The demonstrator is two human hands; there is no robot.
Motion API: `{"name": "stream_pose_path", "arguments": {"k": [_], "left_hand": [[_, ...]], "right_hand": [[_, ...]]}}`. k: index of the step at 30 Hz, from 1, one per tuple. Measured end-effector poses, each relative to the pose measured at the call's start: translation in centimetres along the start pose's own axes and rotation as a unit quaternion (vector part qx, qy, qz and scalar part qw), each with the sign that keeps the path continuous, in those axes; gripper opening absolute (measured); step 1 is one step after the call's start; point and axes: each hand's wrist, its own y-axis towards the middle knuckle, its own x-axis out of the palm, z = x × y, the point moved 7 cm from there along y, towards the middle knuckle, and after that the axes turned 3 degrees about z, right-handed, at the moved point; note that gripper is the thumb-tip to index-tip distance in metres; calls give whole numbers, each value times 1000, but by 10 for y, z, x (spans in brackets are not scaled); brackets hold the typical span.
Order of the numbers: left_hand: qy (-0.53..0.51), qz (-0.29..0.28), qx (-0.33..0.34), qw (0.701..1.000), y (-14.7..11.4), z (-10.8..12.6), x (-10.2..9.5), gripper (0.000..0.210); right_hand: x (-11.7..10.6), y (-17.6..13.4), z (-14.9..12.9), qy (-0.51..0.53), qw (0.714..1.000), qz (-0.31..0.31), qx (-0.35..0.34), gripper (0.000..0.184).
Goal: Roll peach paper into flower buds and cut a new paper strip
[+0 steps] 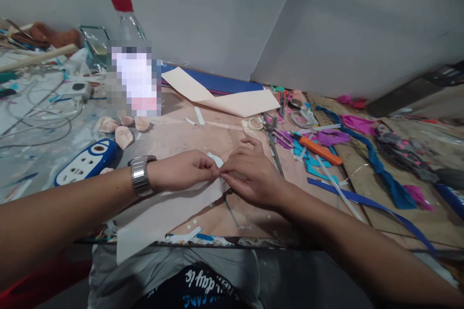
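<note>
My left hand [184, 170], with a metal watch [141, 175] on its wrist, pinches the upper end of a pale strip-like sheet [148, 219]. The sheet slants toward me, and its lower end hangs past the table's front edge. My right hand [253, 169] meets the left fingertip to fingertip at that same end, its thumb and forefinger closed. A small white piece [215, 159] shows just above the fingertips. Exactly how the material sits between the fingers is hidden.
Pale petal-like pieces [124, 137] and a blue-white power strip [87, 161] lie left. Behind is a folded cream sheet [250, 102], near a red-capped bottle [122, 3]. Scissors [277, 133], an orange cutter [319, 148] and blue strips [377, 169] lie right.
</note>
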Motion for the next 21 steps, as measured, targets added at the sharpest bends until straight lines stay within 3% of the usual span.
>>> {"name": "stream_pose_path", "arguments": {"k": [21], "left_hand": [[111, 62, 77, 989, -8, 20, -5, 24]], "right_hand": [[-3, 2, -3, -2, 1000, 10, 15, 11]]}}
